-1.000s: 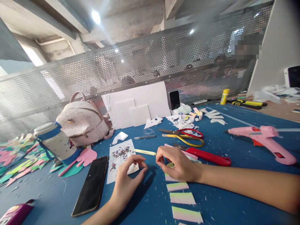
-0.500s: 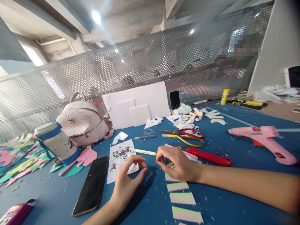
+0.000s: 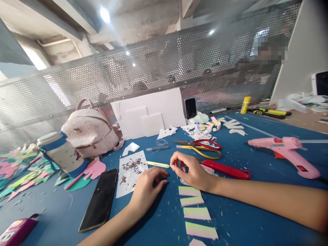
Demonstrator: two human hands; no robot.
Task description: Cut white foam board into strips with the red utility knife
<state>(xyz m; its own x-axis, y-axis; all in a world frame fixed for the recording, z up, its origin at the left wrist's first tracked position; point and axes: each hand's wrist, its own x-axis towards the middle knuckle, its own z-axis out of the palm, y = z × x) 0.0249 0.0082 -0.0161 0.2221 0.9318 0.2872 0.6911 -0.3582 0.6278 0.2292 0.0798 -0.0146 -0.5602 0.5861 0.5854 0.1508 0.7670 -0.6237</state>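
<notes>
My right hand [image 3: 191, 171] hovers above the upper end of a row of green-to-pink foam strips [image 3: 196, 213]. Its thumb and fingertips are pinched together, and whatever may be between them is too small to make out. Just left of it is my left hand [image 3: 148, 182], low over the blue table, fingers curled with a gap to the thumb and nothing seen in it. Behind the left hand lies a white paper [image 3: 120, 186] scattered with tiny coloured bits. A pale yellow pen [image 3: 156, 164] rests between the hands. Beyond the right hand is a red utility knife [image 3: 227, 169].
Scissors [image 3: 215, 155] lie behind the knife, and a pink glue gun [image 3: 287, 150] sits at right. On the left are a black phone [image 3: 99, 201], a bottle [image 3: 61, 155], a pink backpack [image 3: 89, 131] and foam scraps [image 3: 23, 174]. White boards [image 3: 169, 106] lean at the back.
My left hand has moved right and slightly down, its fingers curling more. My right hand has risen slightly, uncovering more of the upper strips. The view has shifted a little.
</notes>
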